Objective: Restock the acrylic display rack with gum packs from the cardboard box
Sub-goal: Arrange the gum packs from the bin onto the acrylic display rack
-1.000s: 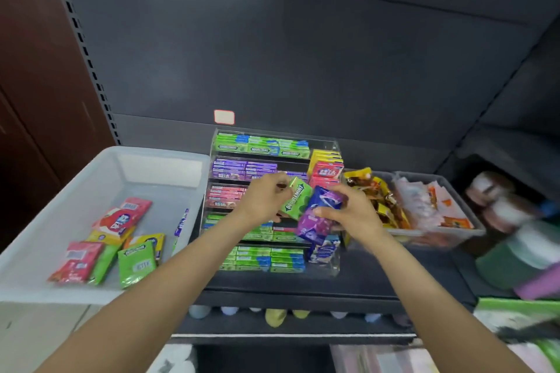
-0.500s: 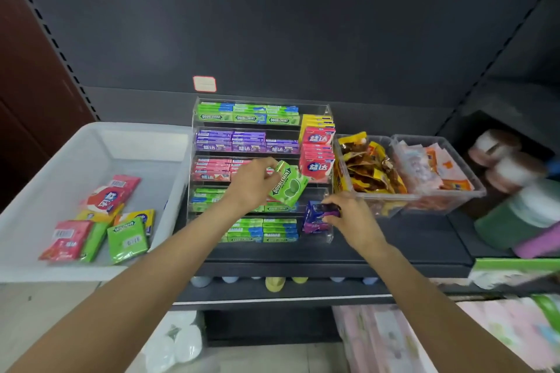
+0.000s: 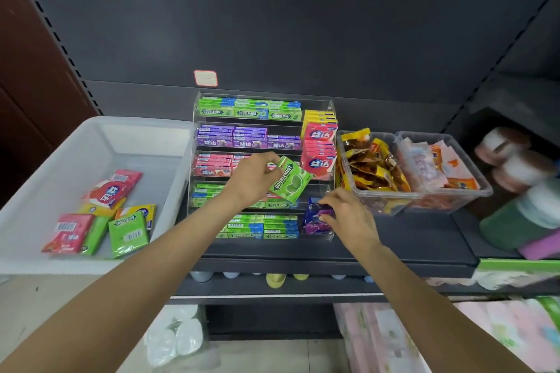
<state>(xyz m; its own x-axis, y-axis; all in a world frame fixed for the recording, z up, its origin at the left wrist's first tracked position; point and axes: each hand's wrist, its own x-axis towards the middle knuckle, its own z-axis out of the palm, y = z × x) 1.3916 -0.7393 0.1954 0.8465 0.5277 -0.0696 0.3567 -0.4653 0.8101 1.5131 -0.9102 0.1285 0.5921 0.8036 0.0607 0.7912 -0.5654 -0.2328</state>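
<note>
The clear acrylic rack (image 3: 331,106) stands on a dark shelf, its tiers filled with green, purple and pink gum sticks and a right column of red and yellow packs. My left hand (image 3: 253,179) holds a green Doublemint pack (image 3: 289,183) tilted in front of the middle tiers. My right hand (image 3: 348,215) grips a purple gum pack (image 3: 315,216) in the rack's lower right slot. A white bin (image 3: 91,142) on the left holds several loose green, red and yellow packs (image 3: 103,215). No cardboard box is visible.
Two clear tubs of snack sachets (image 3: 412,166) stand right of the rack. Bottles and jars (image 3: 521,191) crowd the far right. The dark shelf edge (image 3: 303,263) runs below the rack, with cups and wrapped goods underneath. A dark back panel rises behind.
My right hand has carried the purple pack down from mid-rack height into the lower right slot. My left hand keeps the green pack at about the same spot.
</note>
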